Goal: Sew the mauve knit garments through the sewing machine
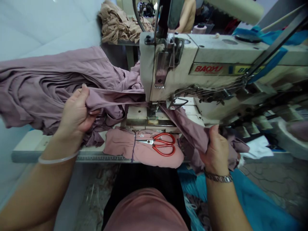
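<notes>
Left hand (76,113): closed, gripping a fold of the mauve jersey (108,99), thumb on top, as far as I can see from here.

Right hand (216,154): closed as well, bunching the mauve jersey in its fingers.

Mauve jersey: a taut band runs from my left hand, under the presser foot (152,110), and on toward my right hand. It looks like one length, but I can't confirm that. More lies heaped beyond the left hand.

Handling: I'd judge it light, soft and stretchy, likely to sag or slip. The firmest hold seems to be a full fistful close to the machine.

Right of the left hand: the BAOYU industrial sewing machine (202,67).

Between the hands, nearer me: red-handled scissors (163,144) resting on a pink fabric piece (120,144), on the sewing table (96,157).

Beyond the left hand: a tan fabric pile (120,24).

Count: two hands, one machine, one pair of scissors, one pink piece, one tan pile; mauve layers too many to count.
</notes>
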`<action>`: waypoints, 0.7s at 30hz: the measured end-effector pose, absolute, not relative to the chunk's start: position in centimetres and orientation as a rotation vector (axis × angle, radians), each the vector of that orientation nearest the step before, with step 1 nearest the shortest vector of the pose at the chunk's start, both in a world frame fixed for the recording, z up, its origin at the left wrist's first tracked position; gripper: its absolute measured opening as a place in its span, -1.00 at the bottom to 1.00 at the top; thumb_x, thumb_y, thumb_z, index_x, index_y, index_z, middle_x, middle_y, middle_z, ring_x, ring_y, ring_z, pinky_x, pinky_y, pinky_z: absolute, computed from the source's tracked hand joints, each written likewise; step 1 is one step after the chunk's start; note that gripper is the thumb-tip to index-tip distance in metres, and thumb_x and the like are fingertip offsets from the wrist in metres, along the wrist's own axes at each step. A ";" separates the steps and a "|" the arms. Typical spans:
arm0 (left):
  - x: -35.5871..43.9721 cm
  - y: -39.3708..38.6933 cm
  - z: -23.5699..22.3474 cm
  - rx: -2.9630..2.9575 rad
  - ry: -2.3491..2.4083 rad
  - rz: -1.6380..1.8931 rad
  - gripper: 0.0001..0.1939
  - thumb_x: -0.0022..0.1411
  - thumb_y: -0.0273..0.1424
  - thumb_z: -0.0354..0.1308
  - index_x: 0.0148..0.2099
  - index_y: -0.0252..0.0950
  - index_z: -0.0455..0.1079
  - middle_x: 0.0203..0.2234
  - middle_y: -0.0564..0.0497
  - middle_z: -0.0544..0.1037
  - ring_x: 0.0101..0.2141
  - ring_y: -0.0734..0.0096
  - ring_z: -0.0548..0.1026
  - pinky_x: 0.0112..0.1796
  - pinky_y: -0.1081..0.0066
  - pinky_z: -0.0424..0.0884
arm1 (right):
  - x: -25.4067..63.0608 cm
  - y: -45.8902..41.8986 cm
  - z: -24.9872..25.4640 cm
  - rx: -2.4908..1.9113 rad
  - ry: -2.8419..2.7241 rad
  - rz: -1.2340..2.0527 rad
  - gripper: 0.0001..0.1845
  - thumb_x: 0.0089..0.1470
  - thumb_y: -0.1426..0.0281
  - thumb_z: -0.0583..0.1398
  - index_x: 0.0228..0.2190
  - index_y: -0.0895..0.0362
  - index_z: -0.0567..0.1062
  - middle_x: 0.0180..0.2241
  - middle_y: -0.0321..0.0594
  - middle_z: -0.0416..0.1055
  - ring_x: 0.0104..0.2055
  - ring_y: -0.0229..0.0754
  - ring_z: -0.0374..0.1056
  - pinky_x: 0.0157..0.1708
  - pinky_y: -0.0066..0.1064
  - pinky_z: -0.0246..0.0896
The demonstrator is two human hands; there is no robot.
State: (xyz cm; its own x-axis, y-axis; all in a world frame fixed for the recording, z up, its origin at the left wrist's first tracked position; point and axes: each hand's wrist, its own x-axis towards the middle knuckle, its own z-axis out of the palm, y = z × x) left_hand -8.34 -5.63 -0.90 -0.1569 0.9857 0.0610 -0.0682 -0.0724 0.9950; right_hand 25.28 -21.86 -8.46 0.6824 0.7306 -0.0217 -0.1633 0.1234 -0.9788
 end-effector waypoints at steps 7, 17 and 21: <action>-7.3 -5.8 0.8 1.118 1.110 1.691 -0.72 -0.03 -0.31 0.38 -0.47 -0.30 0.31 -0.64 0.19 0.30 -0.62 0.64 0.20 -0.63 0.60 0.18 | 26.4 -22.4 -8.1 -1.393 -0.775 0.645 -0.67 -0.15 0.18 0.40 -0.44 0.15 0.51 -0.47 -0.33 0.39 -0.47 -0.36 0.25 -0.50 -0.54 0.21; -2.8 -9.6 -2.4 2.624 0.685 0.561 -0.57 0.16 -0.28 0.30 0.06 -0.27 0.44 -0.11 -0.13 0.55 -0.16 0.24 0.51 -0.17 0.30 0.46 | 21.8 -17.7 -5.6 -1.256 -2.326 -0.052 -0.66 0.18 0.38 0.16 -0.02 0.23 0.46 -0.07 0.04 0.43 -0.07 -0.02 0.32 -0.09 -0.17 0.33; -2.2 -10.1 -5.9 3.213 0.850 0.560 -0.65 0.33 -0.47 0.06 0.15 -0.23 0.37 -0.09 -0.19 0.51 -0.13 0.18 0.48 -0.16 0.20 0.42 | 23.7 -16.5 -6.6 -1.317 -2.565 -0.580 -0.52 0.20 0.52 0.07 0.15 0.30 0.30 0.02 0.11 0.37 -0.06 -0.01 0.28 -0.15 -0.15 0.28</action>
